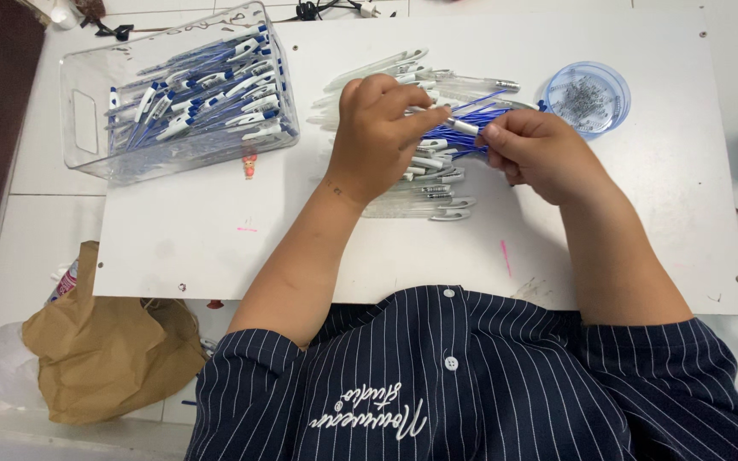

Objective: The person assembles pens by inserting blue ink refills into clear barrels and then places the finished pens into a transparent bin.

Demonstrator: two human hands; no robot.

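My left hand (377, 132) pinches a clear pen barrel (454, 125) by its near end, over a heap of clear barrels and caps (424, 183) on a white board (301, 230). My right hand (535, 152) closes on the barrel's other end, with a bunch of blue ink refills (480, 109) fanned out just behind its fingers. The two hands meet above the heap's middle.
A clear plastic bin (87, 128) full of finished blue-and-white pens stands at the board's far left. A round blue dish (588, 96) of small metal springs sits far right. A brown paper bag (100, 350) lies on the floor, lower left.
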